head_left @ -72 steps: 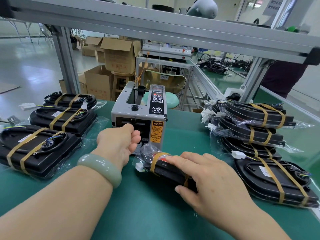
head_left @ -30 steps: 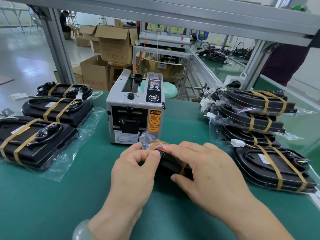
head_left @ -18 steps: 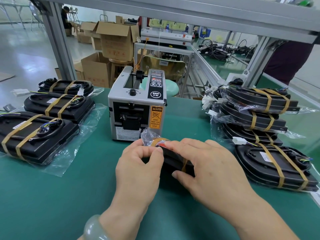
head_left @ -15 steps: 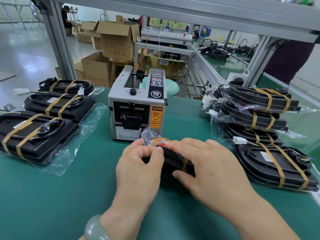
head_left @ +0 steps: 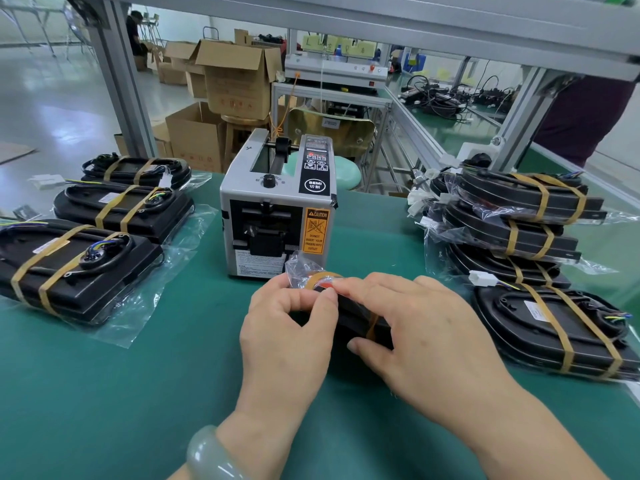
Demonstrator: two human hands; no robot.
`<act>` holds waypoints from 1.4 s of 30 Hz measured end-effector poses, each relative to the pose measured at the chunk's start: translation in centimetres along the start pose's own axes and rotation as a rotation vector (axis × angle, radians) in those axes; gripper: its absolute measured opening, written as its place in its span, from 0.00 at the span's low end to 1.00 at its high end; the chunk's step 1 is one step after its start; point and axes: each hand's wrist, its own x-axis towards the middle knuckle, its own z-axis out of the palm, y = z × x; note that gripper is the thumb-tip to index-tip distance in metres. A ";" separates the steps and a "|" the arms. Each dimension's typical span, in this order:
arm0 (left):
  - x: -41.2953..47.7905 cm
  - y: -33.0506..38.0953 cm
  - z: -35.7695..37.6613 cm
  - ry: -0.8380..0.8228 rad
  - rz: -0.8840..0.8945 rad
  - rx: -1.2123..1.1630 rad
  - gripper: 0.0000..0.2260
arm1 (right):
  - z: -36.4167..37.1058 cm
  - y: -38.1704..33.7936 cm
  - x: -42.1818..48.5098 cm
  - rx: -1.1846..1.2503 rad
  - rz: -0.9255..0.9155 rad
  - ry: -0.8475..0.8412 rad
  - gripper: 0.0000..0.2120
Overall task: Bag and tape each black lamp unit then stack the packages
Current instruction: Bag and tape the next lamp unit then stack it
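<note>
Quick update from my remote seat: a couple of seconds back the left hand (head_left: 287, 327) was up at the tape dispenser (head_left: 277, 216) pulling a piece off. Now it's back down at the lamp unit (head_left: 360, 320), so I reckon the second wrap is going on rather than still being fetched.

Left thumb and forefinger (head_left: 325, 296) are curled in and pinching the tape strip (head_left: 320, 277) against the bunched end of the bag (head_left: 299, 266), which pokes out just past those fingertips. The right hand (head_left: 415, 330) lies flat over the lamp unit. Its fingers (head_left: 349, 284) are stretched out pretty straight and pressing down, the forefinger tip touches the same strip, and the thumb rests against the near edge. Not really a grip, more a hold-down.

So the lamp unit sits on the bench (head_left: 104, 393) mostly under the right palm, its far end between the two sets of fingertips. One band already shows round it just beyond the right thumb.

The stack of finished packages (head_left: 512, 216) is well off to the outside of the right hand. My guess is this one goes there once the strip is smoothed down.
</note>
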 end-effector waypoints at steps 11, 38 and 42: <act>0.0 0.1 -0.4 -0.029 0.063 0.074 0.12 | 0.0 0.2 0.1 -0.004 0.001 -0.003 0.32; 0.2 0.8 -0.6 -0.118 -0.005 -0.043 0.12 | -0.2 0.1 0.2 0.010 0.002 0.017 0.30; 0.1 0.6 -0.5 -0.084 0.002 -0.026 0.12 | -0.2 0.0 0.2 0.009 0.000 0.014 0.30</act>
